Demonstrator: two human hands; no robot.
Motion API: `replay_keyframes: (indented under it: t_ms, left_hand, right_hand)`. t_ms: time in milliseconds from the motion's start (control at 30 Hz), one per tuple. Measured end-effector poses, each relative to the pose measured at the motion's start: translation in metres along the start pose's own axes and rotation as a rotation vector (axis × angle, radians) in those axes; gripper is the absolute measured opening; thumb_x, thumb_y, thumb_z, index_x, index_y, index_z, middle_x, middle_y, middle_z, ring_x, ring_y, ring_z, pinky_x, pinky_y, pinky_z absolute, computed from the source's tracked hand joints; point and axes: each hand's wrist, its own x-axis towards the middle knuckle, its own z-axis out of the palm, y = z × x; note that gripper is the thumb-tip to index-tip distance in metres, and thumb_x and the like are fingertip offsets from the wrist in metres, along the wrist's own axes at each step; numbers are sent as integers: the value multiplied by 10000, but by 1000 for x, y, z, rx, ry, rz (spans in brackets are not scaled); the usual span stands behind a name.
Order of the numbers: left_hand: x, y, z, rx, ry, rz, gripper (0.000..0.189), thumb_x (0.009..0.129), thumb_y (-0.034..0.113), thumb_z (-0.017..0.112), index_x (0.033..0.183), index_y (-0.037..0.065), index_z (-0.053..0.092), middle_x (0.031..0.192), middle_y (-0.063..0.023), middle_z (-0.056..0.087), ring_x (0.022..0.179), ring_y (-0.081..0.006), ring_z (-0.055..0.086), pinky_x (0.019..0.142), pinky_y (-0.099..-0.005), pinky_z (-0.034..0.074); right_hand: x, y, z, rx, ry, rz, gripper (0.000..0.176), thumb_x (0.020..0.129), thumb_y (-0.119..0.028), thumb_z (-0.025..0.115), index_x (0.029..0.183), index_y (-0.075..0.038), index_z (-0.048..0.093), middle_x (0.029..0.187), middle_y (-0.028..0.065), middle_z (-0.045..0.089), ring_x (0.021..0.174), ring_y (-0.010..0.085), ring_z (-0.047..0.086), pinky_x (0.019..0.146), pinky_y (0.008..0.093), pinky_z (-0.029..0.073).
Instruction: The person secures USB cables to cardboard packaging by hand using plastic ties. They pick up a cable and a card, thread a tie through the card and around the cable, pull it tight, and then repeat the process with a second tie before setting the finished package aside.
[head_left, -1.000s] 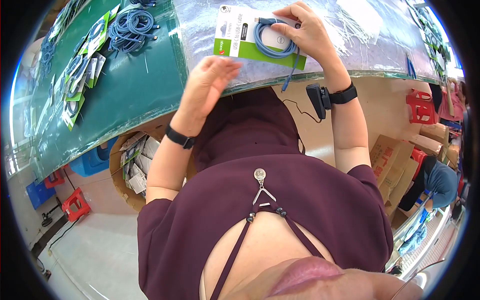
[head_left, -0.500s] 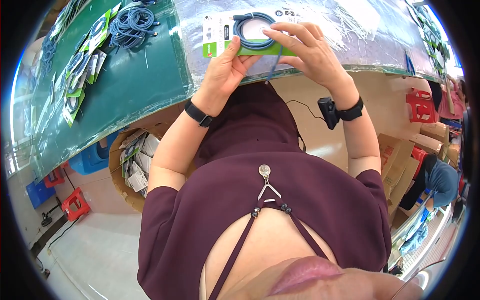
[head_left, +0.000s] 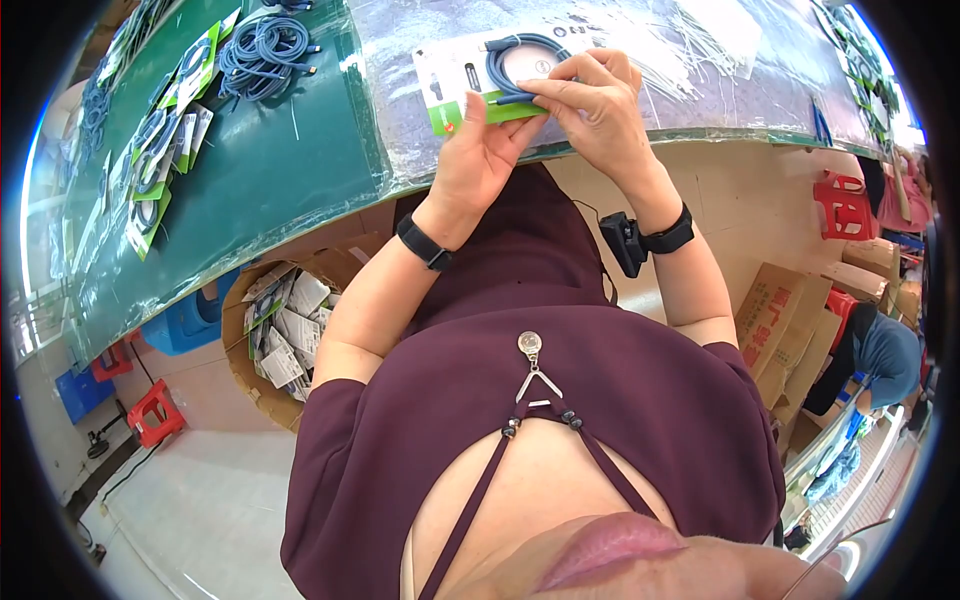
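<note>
Both hands are up at the table edge on one piece of packaging; the left hand [head_left: 478, 150] grips the bottom edge of a white and green backing card [head_left: 447, 88], thumb on the front; the right hand [head_left: 598, 108] is closed in a pinch, thumb and fingertips pressing a coiled blue cable [head_left: 503, 62] against that card. So the card with its cable sits between the two hands, held just above a shiny clear sheet [head_left: 400, 140] at the near edge of the table, tilted a bit to the left.

Other stuff around: a black band [head_left: 424, 243] on the left wrist; a black strap [head_left: 668, 232] on the right wrist with a small black device [head_left: 622, 243] clipped beside it; a green mat [head_left: 280, 170] covers the table to the left, with a loose bundle of blue cables [head_left: 255, 50] at its far end and a row of already carded cables [head_left: 160, 140] along its left side; a scatter of thin white ties [head_left: 690, 45] beyond the right hand; under the table, a round cardboard bin [head_left: 240, 370] full of carded cables; off to the right, brown cartons [head_left: 780, 320], a red stool [head_left: 840, 210] and another person in a blue top [head_left: 885, 350] bent over.
</note>
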Motion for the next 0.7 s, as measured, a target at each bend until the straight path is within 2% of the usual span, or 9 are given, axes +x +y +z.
replay_keyframes:
  t_ms: [167,233,333,433,500,567,700]
  left_hand:
    - [1,-1,-3,180,24,93,353,1002,199,508,1305,26,457,1206,-127,599,1123,-265,598,1006,-453,499]
    - [2,-1,-6,161,23,89,350,1001,197,511,1302,25,461,1208,-126,599,1119,-262,600,1005,-450,501]
    - [4,0,-9,131,20,83,345,998,193,516,1295,24,469,1212,-124,599,1113,-255,603,1002,-444,504]
    - [3,1,-4,14,-15,83,303,987,141,536,1260,14,506,1200,-123,607,1091,-237,613,981,-421,523]
    - [2,0,-9,113,5,83,286,981,121,541,1245,12,519,1192,-121,612,1081,-230,617,975,-416,527]
    - [0,-1,-11,307,58,79,256,970,80,552,1215,8,545,1177,-117,622,1061,-217,624,964,-404,535]
    - [3,-2,-13,236,114,71,232,951,17,557,1181,-7,569,1151,-111,634,1034,-204,634,948,-390,544]
  right_hand:
    - [-5,-10,0,-97,5,-17,284,720,-127,756,984,-231,768,957,-87,655,983,168,496,887,324,309]
    - [-6,-13,1,-105,14,-20,275,725,-120,754,977,-230,770,958,-87,655,981,168,494,887,324,308]
    - [-7,-16,7,41,68,77,283,731,-111,751,986,-234,768,957,-88,653,963,170,496,889,321,309]
    - [-6,-16,12,58,106,106,291,725,-110,754,989,-232,767,957,-86,653,951,169,498,890,319,309]
    - [-5,-15,13,65,131,121,294,722,-110,755,991,-231,766,957,-86,652,944,168,499,891,318,309]
    - [-5,-15,13,51,87,127,289,720,-110,757,987,-221,767,939,-80,651,931,162,501,884,319,315]
    - [-4,-12,10,120,20,151,269,718,-103,755,966,-205,768,906,-69,650,905,153,510,864,319,328]
